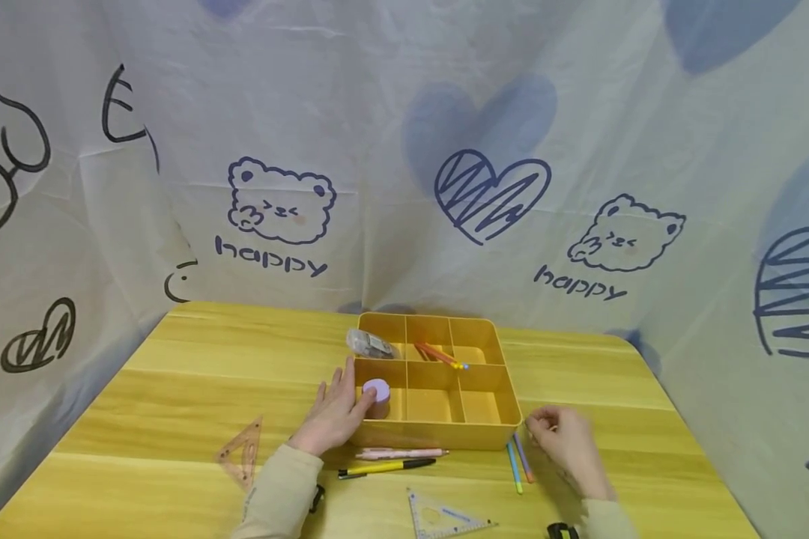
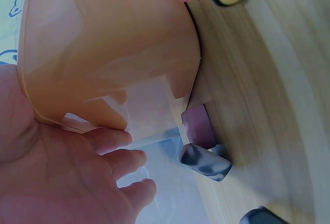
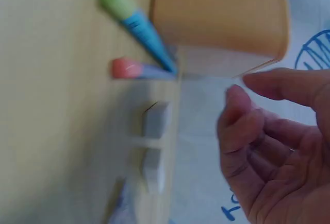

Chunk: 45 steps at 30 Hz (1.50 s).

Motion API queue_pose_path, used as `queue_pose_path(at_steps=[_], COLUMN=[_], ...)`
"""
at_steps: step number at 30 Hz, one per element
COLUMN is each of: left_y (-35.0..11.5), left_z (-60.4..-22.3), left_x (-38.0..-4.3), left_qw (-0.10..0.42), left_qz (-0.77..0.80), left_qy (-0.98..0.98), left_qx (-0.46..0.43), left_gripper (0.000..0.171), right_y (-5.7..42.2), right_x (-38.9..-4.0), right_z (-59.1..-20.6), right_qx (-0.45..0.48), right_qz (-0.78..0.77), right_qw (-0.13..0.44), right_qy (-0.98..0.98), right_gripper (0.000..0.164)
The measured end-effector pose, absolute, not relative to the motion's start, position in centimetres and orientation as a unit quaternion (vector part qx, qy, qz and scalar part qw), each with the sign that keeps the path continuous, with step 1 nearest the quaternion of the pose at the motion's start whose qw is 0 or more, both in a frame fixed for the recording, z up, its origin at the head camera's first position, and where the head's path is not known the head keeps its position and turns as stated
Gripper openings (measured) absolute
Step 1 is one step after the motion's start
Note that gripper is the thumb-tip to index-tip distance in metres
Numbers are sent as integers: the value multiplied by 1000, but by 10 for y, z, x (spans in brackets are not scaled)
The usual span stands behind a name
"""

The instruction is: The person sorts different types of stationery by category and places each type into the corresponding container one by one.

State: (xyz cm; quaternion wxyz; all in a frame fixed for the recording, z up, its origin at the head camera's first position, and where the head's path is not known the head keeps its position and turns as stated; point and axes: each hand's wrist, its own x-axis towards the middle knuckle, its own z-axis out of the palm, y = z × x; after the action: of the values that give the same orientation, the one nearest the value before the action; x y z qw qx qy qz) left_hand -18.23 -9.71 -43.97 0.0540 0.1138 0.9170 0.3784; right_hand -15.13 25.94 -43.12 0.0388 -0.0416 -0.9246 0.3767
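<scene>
Box, head view: the yellow box point(image 1: 438, 436) sits on the counter point(image 1: 175, 359), a clear packet point(image 1: 369, 344) back left, orange pencils point(image 1: 438, 355) back middle.
Left hand, head view: at the box's left edge, thumb at the lilac pot point(image 1: 376, 388) in the front-left compartment; contact unclear.
Right hand, head view: just beside the box's front-right corner, near a blue pencil point(image 1: 514, 468) and a purple pencil point(image 1: 523, 458).
Left hand point(image 2: 77, 172), left wrist view: fingers extended and apart against the box; a pink piece point(image 2: 199, 126) and a grey piece point(image 2: 205, 162) stand beyond.
Right hand point(image 3: 278, 152), right wrist view: fingers loosely bent, thumb and forefinger slightly apart, nothing between; two white blocks point(image 3: 157, 120) nearby.
</scene>
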Motion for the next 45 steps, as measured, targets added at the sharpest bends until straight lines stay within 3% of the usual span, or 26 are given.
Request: queue_pose_path(at_steps=[3, 7, 37, 45], left_y=[-97, -97, -98, -98], left_z=[-441, -442, -441, -440], left_x=[-181, -180, -181, -181], left_qw=[54, 54, 52, 52], left_qz=[376, 377, 375, 377], left_qy=[918, 918, 919, 918], left_qx=[114, 114, 113, 113], left_gripper=[76, 76, 76, 75], right_y=[262, 260, 256, 257], right_x=[-149, -147, -146, -146], right_z=[-439, -447, -455, -455], right_qx=[-55, -65, -67, -65], right_qz=[338, 328, 294, 306], right_qw=[-32, -63, -76, -82], right_qy=[-939, -940, -950, -946], right_gripper=[15, 14, 25, 22])
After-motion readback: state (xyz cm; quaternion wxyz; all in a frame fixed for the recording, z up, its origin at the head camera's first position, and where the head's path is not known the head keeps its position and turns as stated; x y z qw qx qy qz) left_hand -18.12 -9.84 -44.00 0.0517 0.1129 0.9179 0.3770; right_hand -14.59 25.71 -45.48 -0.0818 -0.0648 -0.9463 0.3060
